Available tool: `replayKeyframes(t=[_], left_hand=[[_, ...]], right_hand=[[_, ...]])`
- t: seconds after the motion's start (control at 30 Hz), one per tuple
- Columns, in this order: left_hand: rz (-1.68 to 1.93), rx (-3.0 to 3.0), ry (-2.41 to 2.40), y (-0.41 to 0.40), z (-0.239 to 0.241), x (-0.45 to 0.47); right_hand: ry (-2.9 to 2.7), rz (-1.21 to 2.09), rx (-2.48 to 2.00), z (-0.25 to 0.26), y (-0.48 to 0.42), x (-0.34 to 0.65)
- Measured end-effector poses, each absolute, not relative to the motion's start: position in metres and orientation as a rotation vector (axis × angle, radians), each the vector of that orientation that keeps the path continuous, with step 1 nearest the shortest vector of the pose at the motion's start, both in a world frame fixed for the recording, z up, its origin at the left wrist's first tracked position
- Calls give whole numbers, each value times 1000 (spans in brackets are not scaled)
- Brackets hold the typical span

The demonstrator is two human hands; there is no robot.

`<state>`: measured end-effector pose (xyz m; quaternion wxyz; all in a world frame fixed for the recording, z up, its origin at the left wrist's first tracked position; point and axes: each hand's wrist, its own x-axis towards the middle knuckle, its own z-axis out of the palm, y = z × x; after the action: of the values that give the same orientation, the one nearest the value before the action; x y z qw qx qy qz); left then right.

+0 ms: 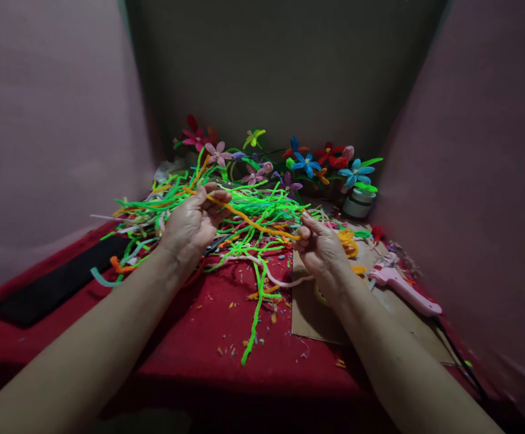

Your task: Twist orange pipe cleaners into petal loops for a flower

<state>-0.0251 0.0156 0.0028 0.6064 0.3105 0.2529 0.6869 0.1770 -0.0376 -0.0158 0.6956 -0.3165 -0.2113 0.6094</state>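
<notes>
An orange pipe cleaner (249, 221) stretches between my two hands, slightly bent, above a heap of loose pipe cleaners. My left hand (198, 220) pinches it between thumb and forefinger, the other fingers loosely curled; a further orange length sticks up beyond this hand. At the pipe cleaner's other end, my right hand (320, 246) is closed, gripping the tip between thumb and fingers. Beneath and behind both hands lies the tangled heap of mostly green pipe cleaners (262, 204). One green strand (255, 322) trails toward the table's front edge.
Pipe-cleaner flowers (306, 164) line the back beside a small jar (358, 204). On the right, a pink glue gun (404, 289) rests on cardboard (316, 322). A black flat object (58, 283) lies left. Coloured scraps dot the red cloth (190, 355). Pale panels flank both sides.
</notes>
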Motion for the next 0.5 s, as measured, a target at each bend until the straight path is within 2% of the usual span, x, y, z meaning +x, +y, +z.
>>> replayKeyframes(t=[0.23, 0.5], left_hand=[[1485, 809, 548, 11, 10, -27], [1579, 795, 579, 15, 5, -22]], right_hand=[[-459, 1306, -729, -16, -35, 180], [-450, 1311, -701, -17, -36, 180]])
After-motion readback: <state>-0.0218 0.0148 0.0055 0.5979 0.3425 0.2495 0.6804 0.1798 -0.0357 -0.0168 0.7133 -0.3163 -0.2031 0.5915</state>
